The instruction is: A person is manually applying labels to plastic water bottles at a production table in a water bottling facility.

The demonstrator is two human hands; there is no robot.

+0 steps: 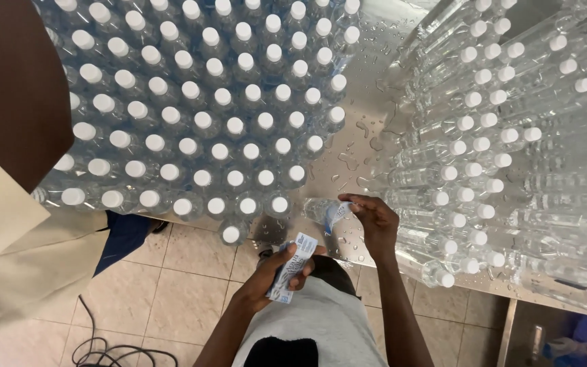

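1. Here, the left hand (273, 266) is seen closed around a small stack of blue-and-white paper labels (291, 267), the fingers curled over the stack so that its upper end stands clear of the grip.

2. The right hand (374, 219) is held just above and to the right of the left, its fingers partly closed and pinched on a single label being pressed against a clear plastic bottle (322, 209).

3. The bottle is laid on its side at the edge of the wet metal table (348, 158), directly ahead of both hands; its long axis is set roughly across the view, with one end towards the right hand's fingertips and the other towards the standing bottles. Which end carries the cap cannot be told.

4. The right hand is touching the bottle and is clearly the nearer; the left hand is kept below the table edge, apart from the bottle, with the label stack angled up towards it.

5. To the left, a dense block of upright white-capped bottles (205, 102) is packed on the table; to the right, a pile of bottles on their sides (497, 136) is stacked with caps pointing inward.

6. Water droplets are scattered on the bare strip between the two groups.

7. Below, a tiled floor (178, 285) and a black cable (113, 353) are visible, and another person's arm (15, 88) is seen at the upper left.
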